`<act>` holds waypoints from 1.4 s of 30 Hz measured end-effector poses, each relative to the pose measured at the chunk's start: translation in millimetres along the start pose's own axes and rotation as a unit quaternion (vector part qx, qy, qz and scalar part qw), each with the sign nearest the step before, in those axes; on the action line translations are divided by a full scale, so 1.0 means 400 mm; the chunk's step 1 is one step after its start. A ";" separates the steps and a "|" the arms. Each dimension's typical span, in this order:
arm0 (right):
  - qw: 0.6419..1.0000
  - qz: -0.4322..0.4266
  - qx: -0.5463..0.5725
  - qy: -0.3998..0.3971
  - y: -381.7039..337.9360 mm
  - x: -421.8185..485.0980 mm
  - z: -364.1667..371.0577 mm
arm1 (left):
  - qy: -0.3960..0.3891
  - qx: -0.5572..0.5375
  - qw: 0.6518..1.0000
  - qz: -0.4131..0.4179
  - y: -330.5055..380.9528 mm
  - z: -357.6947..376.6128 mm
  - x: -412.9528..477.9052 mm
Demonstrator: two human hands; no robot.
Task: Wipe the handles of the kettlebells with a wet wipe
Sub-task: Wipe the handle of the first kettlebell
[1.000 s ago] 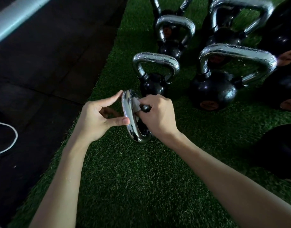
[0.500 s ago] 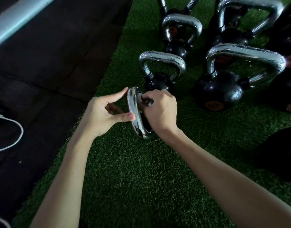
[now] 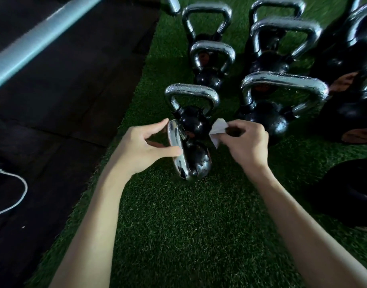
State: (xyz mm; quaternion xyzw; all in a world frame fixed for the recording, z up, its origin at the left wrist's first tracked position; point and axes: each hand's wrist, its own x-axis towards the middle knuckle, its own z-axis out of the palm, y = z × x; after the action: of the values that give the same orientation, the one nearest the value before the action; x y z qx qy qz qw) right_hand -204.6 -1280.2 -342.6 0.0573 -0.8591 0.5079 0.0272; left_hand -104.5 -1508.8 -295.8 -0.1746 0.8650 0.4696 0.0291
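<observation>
A small black kettlebell (image 3: 198,161) with a chrome handle (image 3: 177,146) sits on green turf, its handle turned edge-on toward me. My left hand (image 3: 143,146) pinches that handle between forefinger and thumb. My right hand (image 3: 248,143) is off to the right of the kettlebell, apart from it, pinching a crumpled white wet wipe (image 3: 216,130). Just behind stands another small kettlebell (image 3: 192,100) with a wet-looking chrome handle.
Several more chrome-handled kettlebells (image 3: 282,96) stand in rows behind and to the right on the turf (image 3: 188,225). A dark rubber floor (image 3: 64,90) lies left, with a white cable (image 3: 14,196) and a pale metal bar (image 3: 41,32). A dark round object (image 3: 348,192) sits at right.
My right hand has come off the handle and moved right with the wipe. My left hand keeps its pinch on the handle. The view has shifted to show more kettlebells.
</observation>
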 end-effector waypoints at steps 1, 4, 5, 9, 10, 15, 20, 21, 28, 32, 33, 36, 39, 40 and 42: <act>1.000 0.015 0.007 0.009 0.009 -0.001 -0.015 | 0.003 0.008 1.000 -0.010 0.023 0.021 0.003; 0.998 0.047 0.020 0.028 0.026 -0.004 -0.044 | -0.020 0.050 0.998 -0.029 0.079 0.084 0.037; 0.998 0.055 0.021 0.033 0.032 -0.006 -0.051 | -0.029 0.064 0.997 -0.032 0.098 0.103 0.051; 0.995 0.077 0.030 0.053 0.048 -0.011 -0.084 | -0.049 0.137 0.989 -0.016 0.127 0.114 0.098; 0.995 0.078 0.030 0.053 0.049 -0.013 -0.091 | -0.067 0.155 0.986 -0.011 0.131 0.096 0.104; 0.997 0.054 0.037 0.027 0.030 -0.017 -0.100 | -0.233 0.268 0.933 0.054 0.163 -0.001 0.130; 0.997 0.057 0.044 0.033 0.021 -0.011 -0.099 | -0.378 0.383 0.825 0.171 0.253 -0.003 0.163; 0.997 0.060 0.044 0.034 0.021 -0.011 -0.101 | -0.393 0.406 0.802 0.193 0.267 0.005 0.169; 0.997 0.068 0.035 0.032 0.030 -0.024 -0.124 | -0.304 0.479 0.787 0.244 0.243 0.014 0.154; 0.997 0.067 0.031 0.031 0.023 -0.029 -0.128 | -0.230 0.405 0.848 0.252 0.193 0.003 0.124; 0.997 0.066 0.030 0.032 0.020 -0.029 -0.127 | -0.211 0.391 0.861 0.246 0.186 0.001 0.118; 0.997 0.061 0.032 0.030 0.008 -0.031 -0.126 | -0.194 0.360 0.886 0.218 0.158 0.003 0.101; 0.997 0.058 0.037 0.026 -0.005 -0.034 -0.123 | -0.183 0.362 0.889 0.213 0.138 0.009 0.071; 0.998 0.056 0.034 0.024 -0.007 -0.036 -0.123 | -0.174 0.368 0.887 0.218 0.134 0.009 0.058; 0.998 0.051 0.029 0.021 -0.010 -0.038 -0.121 | -0.168 0.378 0.880 0.232 0.123 0.002 0.039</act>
State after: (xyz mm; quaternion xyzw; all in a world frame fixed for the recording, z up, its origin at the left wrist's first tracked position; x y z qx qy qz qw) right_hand -189.5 -1238.8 -317.4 0.0031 -0.8452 0.5342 0.0177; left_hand -135.3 -1487.9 -260.1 0.1372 0.9746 0.1223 0.1276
